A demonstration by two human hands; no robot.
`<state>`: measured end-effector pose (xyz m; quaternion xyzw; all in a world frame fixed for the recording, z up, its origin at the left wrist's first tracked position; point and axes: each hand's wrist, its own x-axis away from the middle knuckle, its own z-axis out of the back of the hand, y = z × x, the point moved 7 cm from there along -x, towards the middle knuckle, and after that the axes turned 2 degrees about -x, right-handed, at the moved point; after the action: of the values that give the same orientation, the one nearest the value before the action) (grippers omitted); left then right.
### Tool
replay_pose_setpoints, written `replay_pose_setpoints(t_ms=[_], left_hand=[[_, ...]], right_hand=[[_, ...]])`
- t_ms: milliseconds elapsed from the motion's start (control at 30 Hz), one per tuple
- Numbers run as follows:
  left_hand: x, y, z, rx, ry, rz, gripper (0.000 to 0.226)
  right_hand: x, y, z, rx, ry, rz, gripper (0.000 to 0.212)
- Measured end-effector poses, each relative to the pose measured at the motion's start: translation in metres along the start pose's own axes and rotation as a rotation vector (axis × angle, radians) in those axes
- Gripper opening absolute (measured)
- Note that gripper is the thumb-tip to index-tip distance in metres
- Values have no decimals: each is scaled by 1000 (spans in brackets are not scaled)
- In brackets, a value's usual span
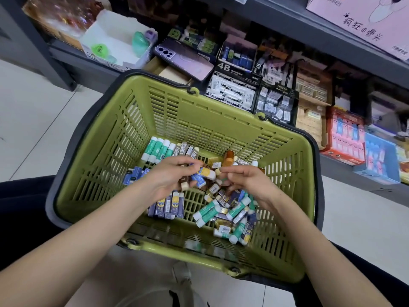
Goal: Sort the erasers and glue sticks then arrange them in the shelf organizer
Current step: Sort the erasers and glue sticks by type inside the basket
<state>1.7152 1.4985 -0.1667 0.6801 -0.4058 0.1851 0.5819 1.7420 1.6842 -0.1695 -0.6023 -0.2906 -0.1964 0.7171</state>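
The person is reaching both hands into a green basket (pixel 106 120) standing on the floor in front of a shelf (pixel 287 23). The left hand (pixel 168 177) is curling its fingers round a small bunch: a blue-and-yellow stick (pixel 204 173) is poking out past the fingertips, and a brown piece with a cream end (pixel 184 183) is hanging just below them. The right hand (pixel 247 179) is facing it, fingers bent inward, with thumb and forefinger meeting at a cream cap (pixel 218 171); it cannot be told whether they are pinching it or only touching it.

Beyond the left fingers, a tidy row of green-and-white glue sticks (pixel 158 150) is lying beside a row of grey barcoded erasers (pixel 188 149). Under the left wrist, purple sticks (pixel 169 206) are lying side by side. Beneath the right fingers and palm, a loose heap (pixel 230 209) of mixed pieces is lying jumbled. Beyond both sets of fingertips, past the basket's far wall, boxes marked 4B (pixel 232 91) are sitting on the shelf, with a phone (pixel 186 58) resting next to them.
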Motion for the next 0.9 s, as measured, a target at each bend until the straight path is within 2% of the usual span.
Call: replay_pose_setpoints(t_ms=[100,233,300,400,467,600,733,900], left_hand=[[-2,10,12,125,83,-26,10],[-3,17,19,195,125,-32,10],[-3,17,19,195,125,-37,10],[-2,17,17,172,118,-42,11],[-1,17,17,168,122,-50,11],[-1,19,17,164,126,-64,11],[-1,19,17,156,127,-77,12],[-2,19,18,163,130,-80,11]], right_hand=[[-17,35,0,344,-63,-125,32],[-32,65,-21,560,-161,-177,34],[-39,72,-28,736,-146,-148,36],[-47,79,-37,940,-62,-105,56],[-47,85,-44,1000,-48,-75,60],[-49,89,-48,1034,-114,-61,38],[-52,90,-42,1019,-129,-151,54],[-58,86,-53,1121,3,-106,48]])
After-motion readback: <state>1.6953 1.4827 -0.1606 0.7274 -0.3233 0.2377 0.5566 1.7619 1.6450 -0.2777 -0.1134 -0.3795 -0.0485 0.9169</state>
